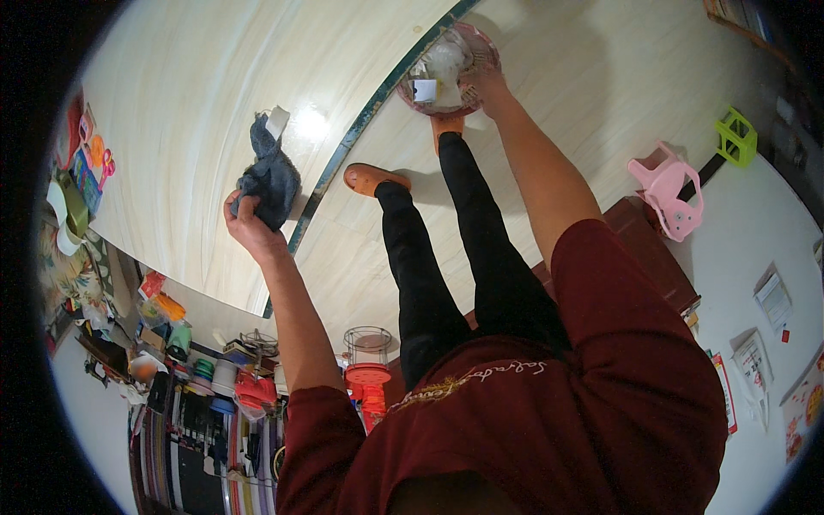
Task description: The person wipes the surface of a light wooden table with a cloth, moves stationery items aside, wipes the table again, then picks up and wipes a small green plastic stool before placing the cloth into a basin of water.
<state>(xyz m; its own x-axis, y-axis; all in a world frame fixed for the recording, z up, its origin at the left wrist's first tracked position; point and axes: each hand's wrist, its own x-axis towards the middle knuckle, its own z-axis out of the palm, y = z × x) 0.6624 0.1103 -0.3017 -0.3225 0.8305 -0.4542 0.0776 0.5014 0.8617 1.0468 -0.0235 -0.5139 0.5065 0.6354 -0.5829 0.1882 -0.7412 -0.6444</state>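
Note:
My left hand (248, 222) grips the lower end of a dark grey-blue fabric item (273, 183), perhaps a cloth or soft garment, above the pale marble-patterned table. Its narrower upper end bears a white tag (277, 122). My right hand (486, 84) is closed on the right side of a round reddish waste basket (487, 45) beside the table's dark green edge. Crumpled clear plastic (445, 58) and a small white box (425, 91) lie in the basket. The fingertips of my right hand are partly hidden against the basket.
Pink scissors (107, 168) and other small items lie at the table's far left. A pink plastic stool (673, 187) and a green one (737, 136) are at the right. A red stand (368, 373) and crowded shelves are at lower left.

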